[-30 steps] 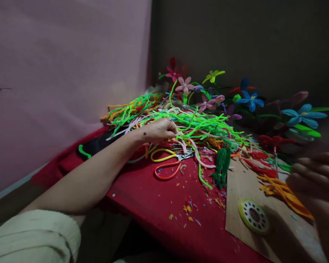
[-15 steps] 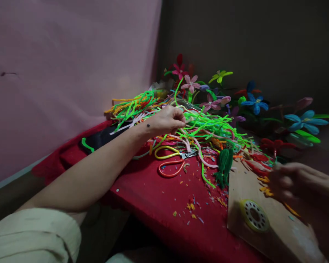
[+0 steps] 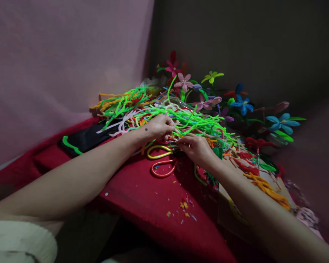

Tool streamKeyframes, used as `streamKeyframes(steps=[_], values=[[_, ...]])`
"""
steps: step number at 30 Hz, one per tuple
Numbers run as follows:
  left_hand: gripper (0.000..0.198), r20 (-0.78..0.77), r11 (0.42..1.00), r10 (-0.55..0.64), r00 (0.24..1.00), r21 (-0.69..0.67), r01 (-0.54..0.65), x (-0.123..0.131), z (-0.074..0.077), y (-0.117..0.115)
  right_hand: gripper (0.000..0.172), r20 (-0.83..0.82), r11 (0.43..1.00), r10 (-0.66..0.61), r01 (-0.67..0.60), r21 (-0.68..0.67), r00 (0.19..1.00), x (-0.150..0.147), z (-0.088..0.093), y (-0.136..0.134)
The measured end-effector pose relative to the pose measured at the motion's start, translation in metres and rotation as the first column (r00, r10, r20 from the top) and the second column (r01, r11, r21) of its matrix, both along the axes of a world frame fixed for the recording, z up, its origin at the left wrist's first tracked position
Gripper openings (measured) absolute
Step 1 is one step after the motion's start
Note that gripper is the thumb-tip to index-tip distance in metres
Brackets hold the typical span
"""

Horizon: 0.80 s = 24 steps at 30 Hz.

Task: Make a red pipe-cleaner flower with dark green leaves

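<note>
My left hand [image 3: 162, 128] is closed at the near edge of a pile of green and mixed-colour fuzzy stems [image 3: 203, 122]; what its fingers pinch is too small to make out. Close beside it on the right, my right hand [image 3: 193, 146] is closed too, fingertips pinched near the left fingers, over some thin wires [image 3: 173, 145]. Whatever it holds is hidden. Just below the hands lie scissors [image 3: 163, 168] with one yellow and one red handle, their blades covered by my right hand.
Fuzzy flowers [image 3: 241, 105] stand behind the pile. A black phone-like object [image 3: 84, 140] lies at left with a green stem on it. Orange pieces [image 3: 268, 190] are at right. Scraps dot the red cloth [image 3: 142, 197]. A yellow tape roll [image 3: 235, 210] is partly behind my right forearm.
My right hand has moved left from the board's far side to beside my left hand, now covering the scissor blades. The view has shifted slightly; my left hand stays at the pile.
</note>
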State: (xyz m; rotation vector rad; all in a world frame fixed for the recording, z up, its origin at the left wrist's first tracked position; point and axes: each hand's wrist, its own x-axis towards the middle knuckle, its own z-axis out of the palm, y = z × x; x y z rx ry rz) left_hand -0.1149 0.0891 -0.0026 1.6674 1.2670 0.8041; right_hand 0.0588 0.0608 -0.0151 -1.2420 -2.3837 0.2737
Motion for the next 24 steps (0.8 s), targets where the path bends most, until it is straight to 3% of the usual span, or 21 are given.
streamKeyframes(steps=[5, 9, 12, 15, 18, 21, 24], values=[[0.009, 0.027, 0.999, 0.028, 0.999, 0.042, -0.029, -0.003, -0.008, 0.01, 0.027, 0.437, 0.985, -0.048, -0.03, 0.169, 0.898, -0.024, -0.003, 0.004], [0.005, 0.023, 1.0, 0.005, 1.0, 0.009, -0.005, -0.001, -0.012, 0.011, 0.03, 0.533, 0.969, -0.023, -0.113, 0.221, 0.846, -0.031, -0.003, 0.004], [0.005, 0.034, 1.0, 0.007, 0.999, -0.008, -0.006, 0.0, -0.009, 0.007, 0.024, 0.389, 0.983, -0.013, -0.059, 0.174, 0.921, -0.024, -0.001, 0.004], [0.005, 0.039, 0.999, -0.019, 0.999, -0.028, 0.02, 0.0, -0.005, 0.002, 0.014, 0.065, 0.996, -0.025, 0.019, 0.089, 0.998, -0.013, 0.004, 0.006], [0.006, 0.058, 0.993, -0.075, 0.996, -0.084, 0.08, 0.003, -0.004, -0.004, 0.009, -0.174, 0.995, 0.056, -0.041, 0.088, 0.983, -0.005, 0.012, 0.006], [0.005, 0.08, 0.981, -0.098, 0.992, -0.162, 0.11, 0.008, -0.006, -0.009, 0.007, -0.213, 0.994, 0.109, -0.101, 0.051, 0.971, -0.004, 0.024, 0.003], [0.006, 0.127, 0.974, -0.085, 0.988, -0.198, 0.109, 0.013, -0.008, -0.012, 0.006, -0.289, 0.996, 0.084, -0.079, 0.029, 0.954, -0.007, 0.043, -0.002]])
